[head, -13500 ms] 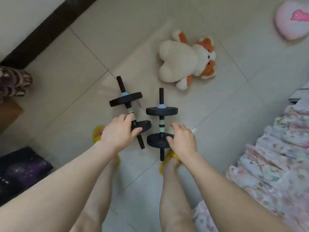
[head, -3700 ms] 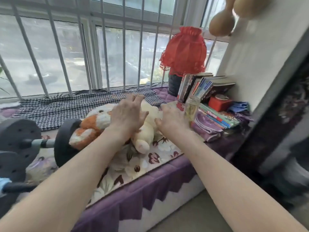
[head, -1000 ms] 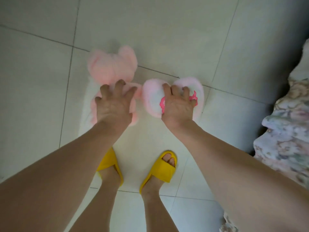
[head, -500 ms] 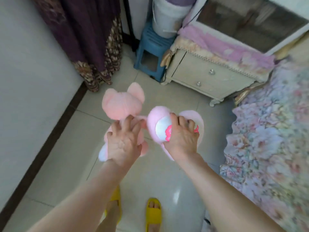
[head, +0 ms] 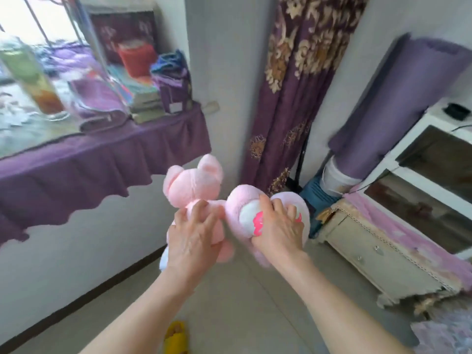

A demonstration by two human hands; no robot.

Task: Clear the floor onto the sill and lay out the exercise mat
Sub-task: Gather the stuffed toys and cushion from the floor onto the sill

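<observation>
My left hand (head: 190,242) grips a pink plush animal (head: 194,185) by its body, its eared head pointing up. My right hand (head: 277,232) holds a pink heart-shaped cushion (head: 242,204) with a white and hot-pink patch. Both are carried in the air at mid-frame, side by side and touching. The window sill (head: 102,159), draped in a purple frilled cover, lies to the upper left. A rolled purple exercise mat (head: 398,103) stands upright in a white bucket at the right, leaning on the wall.
On the sill sit stacked books (head: 143,98), a red box (head: 136,58), folded cloths and a glass jar (head: 30,80). A purple patterned curtain (head: 293,85) hangs ahead. At the right stand a cream cabinet (head: 378,254) and a blue stool (head: 316,200).
Both hands have lifted the pink plush and the heart cushion off the floor. My view has swung up from the floor toward the sill, curtain and rolled mat.
</observation>
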